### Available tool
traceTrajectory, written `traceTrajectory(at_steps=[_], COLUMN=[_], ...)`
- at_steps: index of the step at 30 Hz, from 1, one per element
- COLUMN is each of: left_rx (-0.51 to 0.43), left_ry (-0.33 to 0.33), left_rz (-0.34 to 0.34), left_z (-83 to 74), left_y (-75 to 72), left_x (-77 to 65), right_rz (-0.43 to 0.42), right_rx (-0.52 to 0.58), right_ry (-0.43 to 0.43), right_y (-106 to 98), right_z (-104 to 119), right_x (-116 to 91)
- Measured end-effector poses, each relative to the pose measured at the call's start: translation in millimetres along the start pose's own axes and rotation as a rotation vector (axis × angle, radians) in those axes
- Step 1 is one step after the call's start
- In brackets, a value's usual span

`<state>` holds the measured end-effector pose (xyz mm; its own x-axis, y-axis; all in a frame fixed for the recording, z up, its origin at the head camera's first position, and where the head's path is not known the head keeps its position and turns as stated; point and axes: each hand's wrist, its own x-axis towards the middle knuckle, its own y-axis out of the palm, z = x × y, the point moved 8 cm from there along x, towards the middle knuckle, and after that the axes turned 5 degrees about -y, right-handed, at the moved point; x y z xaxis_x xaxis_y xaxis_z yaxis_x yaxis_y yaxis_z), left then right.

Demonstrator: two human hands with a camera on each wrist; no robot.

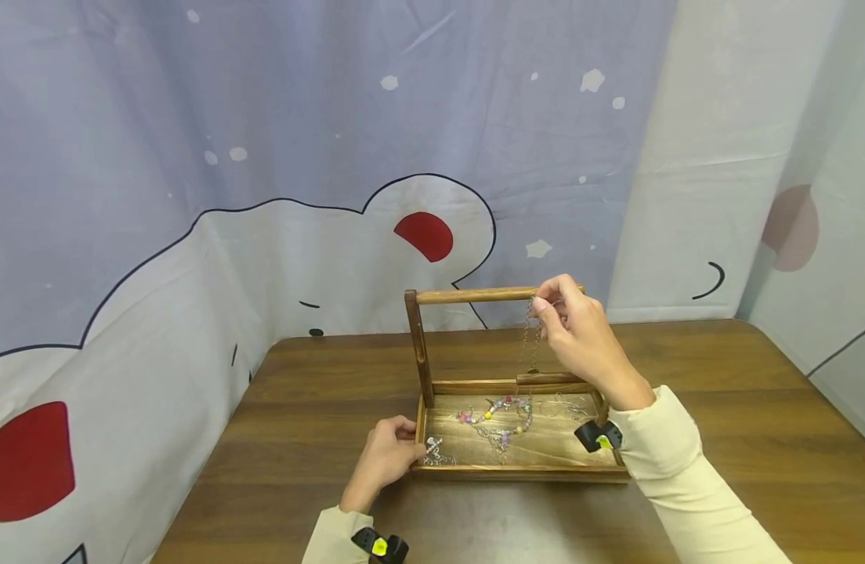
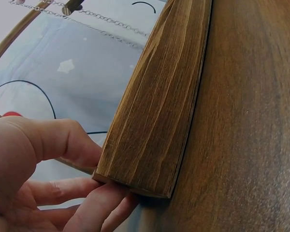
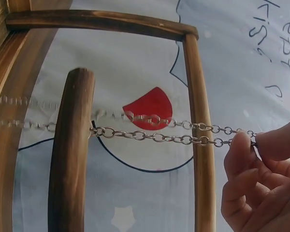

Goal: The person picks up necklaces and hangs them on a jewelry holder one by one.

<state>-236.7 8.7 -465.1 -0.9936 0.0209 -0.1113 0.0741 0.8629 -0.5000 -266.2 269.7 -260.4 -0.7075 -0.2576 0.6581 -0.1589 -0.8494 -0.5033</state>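
Left hand (image 1: 388, 454), fingers curled, grips wooden tray (image 1: 517, 472) at front left corner; right hand (image 1: 579, 325), nearly closed, pinches chain (image 3: 159, 137) above tray's rear edge.

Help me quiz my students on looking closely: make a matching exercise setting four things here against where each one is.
Things
1. Chain
2. Left hand
3. Coloured beads
4. Top bar

Places
A. Touching the left end of the tray
B. Raised level above the tray
C. Hanging from the right hand
D. Lying on the tray's floor

Pairs: 1-C; 2-A; 3-D; 4-B
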Motion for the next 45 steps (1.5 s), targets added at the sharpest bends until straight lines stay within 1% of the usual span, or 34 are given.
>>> traceTrajectory(at_steps=[5,17,31,36,41,45], left_rx=[0.0,0.006,-0.007,-0.021,-0.026,-0.021], left_ry=[-0.002,-0.009,-0.001,-0.013,-0.032,-0.035], left_rz=[-0.002,0.001,0.001,0.007,0.008,0.005], left_z=[0.3,1.2,-0.3,0.8,2.3,2.4], left_y=[0.9,2.1,1.4,1.6,2.1,1.7], left_x=[-0.4,-0.6,-1.3,-0.7,0.7,1.1], right_rz=[-0.014,-0.056,-0.116,-0.154,-0.189,-0.218], right_rx=[0.001,-0.015,0.009,-0.022,-0.061,-0.1], right_ry=[0.03,0.058,0.174,0.217,0.278,0.297], right_y=[-7.6,-24.5,-42.9,-49.5,-55.7,-60.2], right_z=[-4.2,-17.8,-29.2,-33.3,-39.2,-42.9], right_x=[-0.9,-3.8,-7.2,-5.7,-4.6,-2.7])
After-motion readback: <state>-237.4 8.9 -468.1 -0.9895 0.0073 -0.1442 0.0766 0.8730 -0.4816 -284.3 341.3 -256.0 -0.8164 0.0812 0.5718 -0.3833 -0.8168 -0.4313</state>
